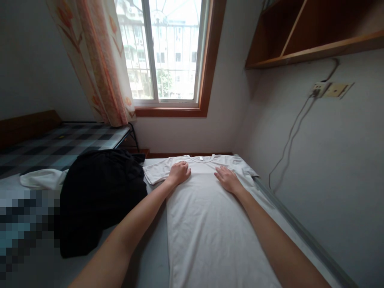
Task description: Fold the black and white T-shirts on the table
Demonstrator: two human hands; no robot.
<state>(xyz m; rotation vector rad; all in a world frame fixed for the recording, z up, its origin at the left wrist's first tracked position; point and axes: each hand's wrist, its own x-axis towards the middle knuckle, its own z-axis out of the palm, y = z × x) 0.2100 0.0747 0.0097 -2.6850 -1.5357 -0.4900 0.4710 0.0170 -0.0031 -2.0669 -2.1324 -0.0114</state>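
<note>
A white short-sleeved T-shirt (207, 224) lies spread out on the bed surface, its neckline and small label at the far end. My left hand (180, 173) rests on the upper chest of the T-shirt, left of the neckline, palm down with fingers somewhat bent. On the other side, my right hand (227, 178) lies flat on the fabric with its fingers stretched and slightly apart. Neither hand lifts any cloth. Left of my left forearm sits a heap of black cloth (102, 192).
A white cloth (45, 179) lies beyond the black heap. Further left is a bed with a checked cover (87, 134). A curtain (102, 60) hangs by the window (177, 52). At right are a wall shelf (315, 48) and a socket (319, 89) with a hanging cord.
</note>
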